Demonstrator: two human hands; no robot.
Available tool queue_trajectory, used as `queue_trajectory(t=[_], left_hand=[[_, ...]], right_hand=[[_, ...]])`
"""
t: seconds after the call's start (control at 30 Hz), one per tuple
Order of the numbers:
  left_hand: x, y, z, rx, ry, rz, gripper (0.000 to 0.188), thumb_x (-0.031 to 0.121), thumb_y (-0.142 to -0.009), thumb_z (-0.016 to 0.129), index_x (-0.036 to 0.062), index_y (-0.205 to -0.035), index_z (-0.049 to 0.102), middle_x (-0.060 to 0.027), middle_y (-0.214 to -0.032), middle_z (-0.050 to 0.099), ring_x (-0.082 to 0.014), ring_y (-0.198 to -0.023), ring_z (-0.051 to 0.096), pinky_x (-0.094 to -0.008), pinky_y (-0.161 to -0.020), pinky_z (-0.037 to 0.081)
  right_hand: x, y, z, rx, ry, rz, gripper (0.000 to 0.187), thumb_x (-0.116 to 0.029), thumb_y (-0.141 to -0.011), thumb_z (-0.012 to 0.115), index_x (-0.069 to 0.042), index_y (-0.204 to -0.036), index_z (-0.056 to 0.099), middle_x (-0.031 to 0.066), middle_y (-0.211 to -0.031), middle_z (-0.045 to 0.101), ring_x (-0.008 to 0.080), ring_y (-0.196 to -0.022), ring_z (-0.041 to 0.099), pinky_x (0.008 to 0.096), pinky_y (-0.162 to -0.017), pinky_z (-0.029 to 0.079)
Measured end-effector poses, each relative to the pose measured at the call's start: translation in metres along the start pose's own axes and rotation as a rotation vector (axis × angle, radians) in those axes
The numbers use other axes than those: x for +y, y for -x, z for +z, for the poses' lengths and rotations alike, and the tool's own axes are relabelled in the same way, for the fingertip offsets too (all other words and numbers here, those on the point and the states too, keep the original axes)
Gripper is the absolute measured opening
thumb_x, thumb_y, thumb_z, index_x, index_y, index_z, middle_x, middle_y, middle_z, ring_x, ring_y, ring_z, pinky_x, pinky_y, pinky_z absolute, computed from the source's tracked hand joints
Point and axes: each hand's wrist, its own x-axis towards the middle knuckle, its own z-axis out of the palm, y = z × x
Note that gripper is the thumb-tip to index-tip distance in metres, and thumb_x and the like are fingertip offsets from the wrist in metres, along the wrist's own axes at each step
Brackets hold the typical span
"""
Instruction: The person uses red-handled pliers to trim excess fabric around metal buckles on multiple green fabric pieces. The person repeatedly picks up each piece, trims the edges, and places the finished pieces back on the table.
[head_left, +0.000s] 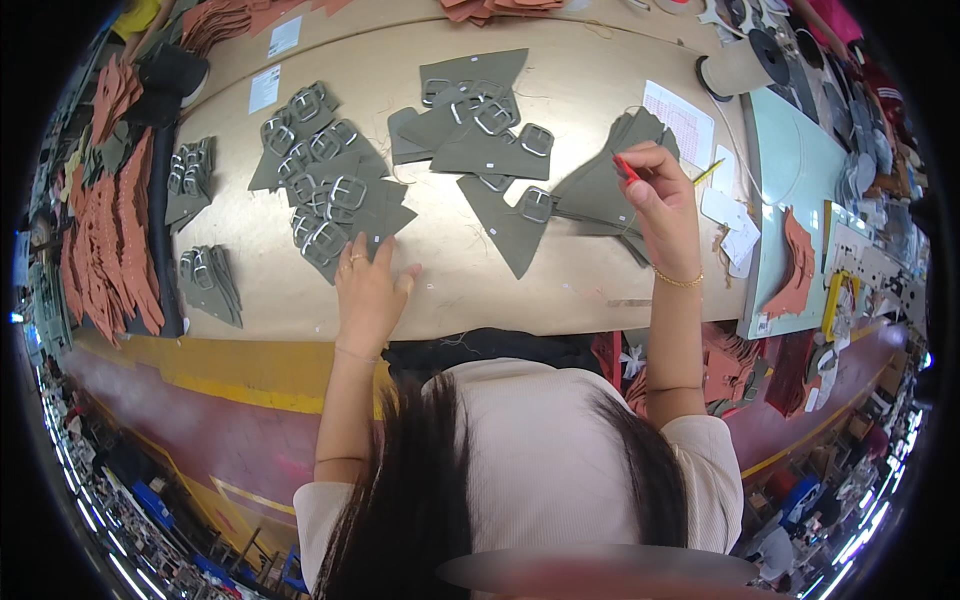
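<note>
My left hand (pixel 370 295) lies with its fingers stretched out at the lower edge of a pile of grey-green pieces with metal buckles (pixel 345 195). Its fingertips touch the lowest pieces. Raised over the right part of the table, my right hand (pixel 665 210) is closed around a small red tool (pixel 626 168), mostly hidden by the fingers. Beneath and beside that hand is a fanned stack of grey-green pieces (pixel 597 185). Between the hands, several more buckled pieces (pixel 490 140) overlap, and a single triangular one (pixel 508 225) points toward me.
Two small buckled stacks (pixel 205 285) sit at the table's left. Beyond them hang rust-coloured pieces (pixel 125 240). On the right are a printed sheet (pixel 680 120), a yellow pencil (pixel 709 172), white tags (pixel 735 225), a large thread spool (pixel 742 66) and a pale green board (pixel 800 160).
</note>
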Motion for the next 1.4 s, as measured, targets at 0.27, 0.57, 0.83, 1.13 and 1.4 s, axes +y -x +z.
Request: queue_trajectory(t=[0.27,0.57,0.83,1.13,1.4], left_hand=[[0.068,-0.091,0.048,0.119,0.365,-0.05,0.065,0.039,-0.076,0.077,-0.0054,-0.119,0.055,-0.0227,-0.112,0.055,-0.0381,-0.106,0.051,-0.0446,-0.093,0.041],[0.077,-0.088,0.045,-0.153,1.137,-0.181,0.041,0.018,-0.081,0.073,-0.0051,-0.11,0.056,-0.0156,-0.106,0.062,-0.0285,-0.095,0.061,-0.0387,-0.081,0.049],[0.093,-0.048,-0.026,-0.16,2.018,-0.28,0.048,-0.002,-0.087,0.06,0.003,-0.129,0.039,-0.0178,-0.112,0.061,-0.0221,-0.096,0.067,-0.0311,-0.076,0.057],[0.098,-0.042,-0.044,0.0,1.891,-0.094,0.029,0.009,-0.096,0.056,0.0059,-0.122,0.043,-0.0107,-0.105,0.061,-0.0089,-0.082,0.061,-0.0221,-0.064,0.048],[0.097,-0.044,-0.027,0.27,1.636,0.013,0.012,0.011,-0.098,0.054,0.0062,-0.106,0.046,-0.0018,-0.092,0.055,-0.0051,-0.079,0.052,-0.0187,-0.066,0.042]], right_hand=[[0.019,0.025,0.008,0.147,-0.024,0.209,0.027,-0.022,-0.09,0.069,-0.003,-0.107,0.062,-0.0008,-0.088,0.063,0.003,-0.072,0.046,0.0182,-0.063,0.037],[0.034,0.044,0.004,0.17,0.016,0.262,0.026,-0.017,-0.089,0.07,-0.001,-0.108,0.061,0.0003,-0.093,0.065,0.005,-0.084,0.057,0.0195,-0.074,0.046],[0.027,0.042,0.062,0.134,0.354,0.003,0.028,-0.014,-0.079,0.078,-0.001,-0.101,0.066,0.0063,-0.087,0.065,0.01,-0.077,0.062,0.0241,-0.067,0.05],[-0.003,0.033,0.091,0.146,0.7,-0.343,0.026,-0.011,-0.073,0.081,-0.001,-0.092,0.067,0.0079,-0.076,0.06,0.019,-0.061,0.062,0.0282,-0.053,0.05],[-0.007,0.033,0.096,0.126,0.788,-0.361,0.024,-0.014,-0.074,0.08,-0.002,-0.091,0.067,0.0072,-0.077,0.059,0.019,-0.057,0.06,0.0289,-0.05,0.049]])
